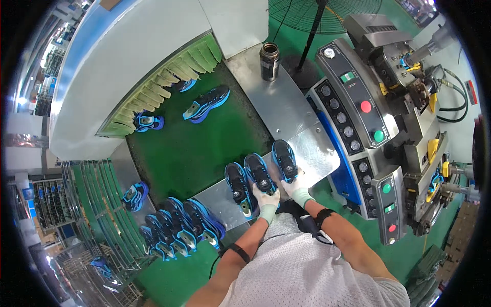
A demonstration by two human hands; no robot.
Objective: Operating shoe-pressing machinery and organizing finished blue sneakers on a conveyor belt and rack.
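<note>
White gloves cover both of my hands. My left hand is closed round the near end of a black and blue sports shoe. Just to the right, my right hand grips the near end of another black and blue shoe. Both lie with their far ends over the metal ledge and the edge of the green belt. A third shoe rests close beside the left-hand one, touched by neither hand. My gloved fingers are partly hidden by the shoes.
More shoes sit on the green belt, some beneath the strip curtain. Several shoes stand in a row at lower left. A dark bottle stands on the ledge. At right is a pressing machine with buttons and gauges, near a fan.
</note>
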